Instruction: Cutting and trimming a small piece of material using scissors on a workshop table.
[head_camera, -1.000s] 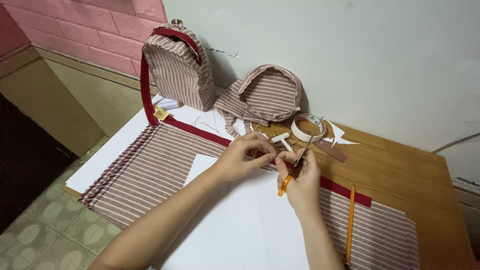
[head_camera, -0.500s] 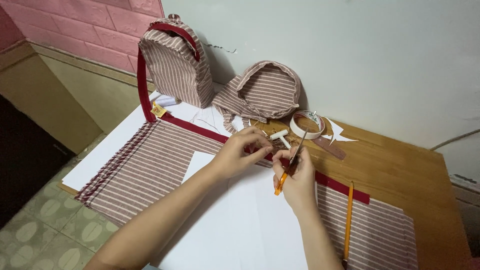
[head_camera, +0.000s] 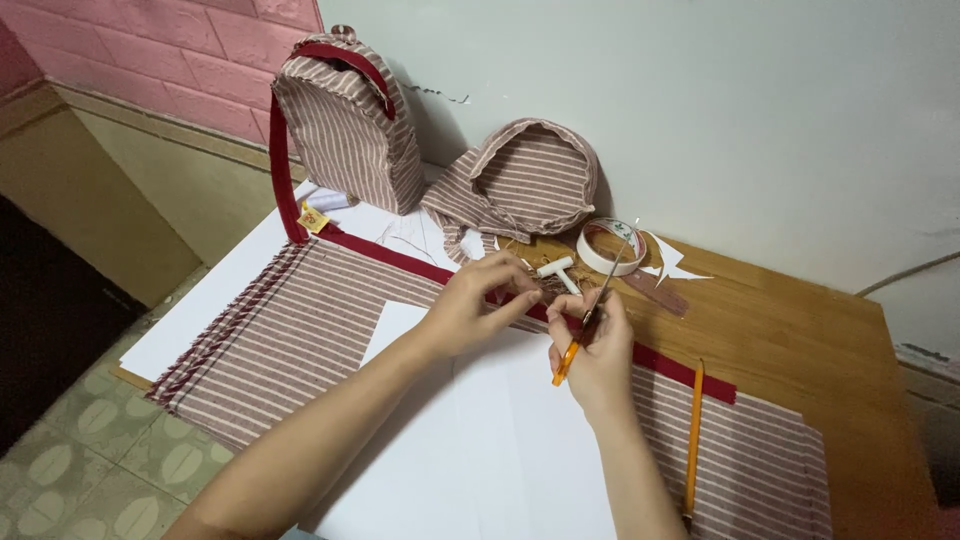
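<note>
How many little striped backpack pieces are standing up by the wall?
2: a striped backpack with red trim stands at the left by the pink brick wall, and a rounded striped piece leans against the grey wall to its right. Others may be hidden behind them.

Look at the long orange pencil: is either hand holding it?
No: the long orange pencil lies untouched on the striped fabric, beside the right hand.

Orange-handled scissors (head_camera: 588, 322) tilt upward, blades toward the table's far edge, over the red-bordered, striped maroon-and-white fabric (head_camera: 300, 330) spread flat along the table's near-left side.
</note>
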